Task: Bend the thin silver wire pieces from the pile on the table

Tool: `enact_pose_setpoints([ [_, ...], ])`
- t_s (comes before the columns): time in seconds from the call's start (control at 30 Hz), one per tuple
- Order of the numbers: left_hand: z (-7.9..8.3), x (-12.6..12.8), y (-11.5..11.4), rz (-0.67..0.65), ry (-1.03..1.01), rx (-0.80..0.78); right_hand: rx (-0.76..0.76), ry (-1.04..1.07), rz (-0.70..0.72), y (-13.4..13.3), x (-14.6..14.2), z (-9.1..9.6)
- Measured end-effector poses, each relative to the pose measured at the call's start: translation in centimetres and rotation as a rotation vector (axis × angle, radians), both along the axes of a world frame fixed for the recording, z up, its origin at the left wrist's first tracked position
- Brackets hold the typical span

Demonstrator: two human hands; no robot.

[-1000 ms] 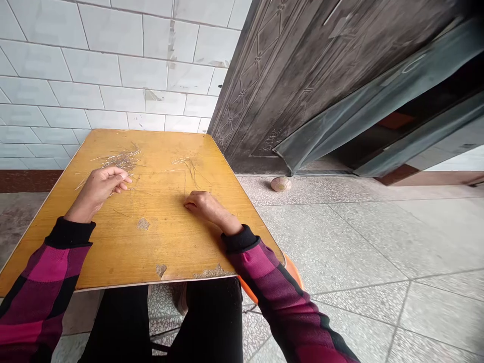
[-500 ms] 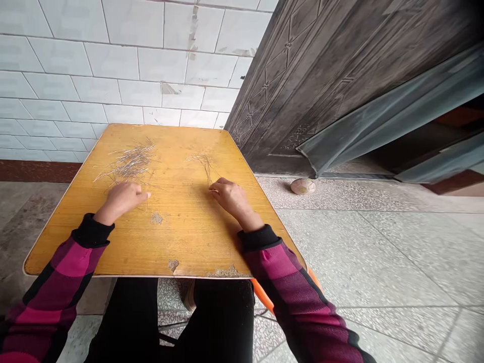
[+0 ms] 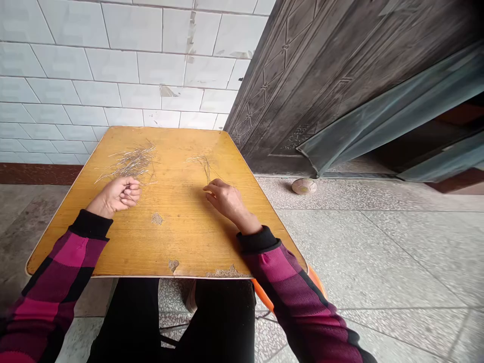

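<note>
A loose pile of thin, shiny metal wires (image 3: 132, 160) lies on the left far part of a yellow wooden table (image 3: 181, 227). Just in front of it my left hand (image 3: 120, 194) is curled closed, palm turned partly up, with fine wire showing at its fingers. A smaller bunch of wires (image 3: 206, 164) lies at the right. My right hand (image 3: 225, 199) is right in front of that bunch, its thumb and index finger slightly apart and nothing visible between them. The fingers farther back on this hand are hidden.
White wall tiles (image 3: 113, 65) stand behind the table, and a dark carved door (image 3: 287, 91) with a grey-green curtain (image 3: 363, 121) is at the right. A worn ball (image 3: 304, 186) sits on the speckled floor. Chipped patches (image 3: 227, 271) mark the table's near edge.
My left hand has rolled so that its curled fingers and palm side face up. The right hand's thumb and index finger have parted from their pinch beside the small bunch.
</note>
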State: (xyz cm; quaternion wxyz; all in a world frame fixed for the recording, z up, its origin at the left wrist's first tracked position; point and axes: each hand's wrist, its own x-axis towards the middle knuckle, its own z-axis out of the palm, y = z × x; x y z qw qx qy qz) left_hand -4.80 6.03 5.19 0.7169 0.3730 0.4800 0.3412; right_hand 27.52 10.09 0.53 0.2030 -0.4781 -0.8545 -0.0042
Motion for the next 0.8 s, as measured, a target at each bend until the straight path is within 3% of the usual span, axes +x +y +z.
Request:
enact_pose_setpoints([
  [0.13,-1.1,2.0,-0.6,-0.121,-0.32,-0.111,0.074,0.143,0.068,-0.1,-0.2,-0.2],
  [0.33,-2.5,3.5,-0.9,-0.222,-0.366,-0.101,0.155,0.412,0.355,-2.2,-1.9,0.1],
  [0.43,-2.9,3.8,-0.7,-0.231,-0.373,-0.129,0.098,0.512,0.408,-3.3,-2.9,0.1],
  [0.53,-3.2,4.5,-0.7,-0.232,-0.393,-0.089,-0.199,0.702,0.347,-3.4,-3.9,-0.4],
  [0.7,-3.3,5.9,-1.5,-0.307,-0.28,0.064,-0.951,1.278,0.321,-2.6,-5.0,-1.0],
  [0.8,-3.5,6.8,-2.1,-0.309,-0.114,0.206,-1.152,1.439,0.363,-2.5,-5.1,-0.8],
])
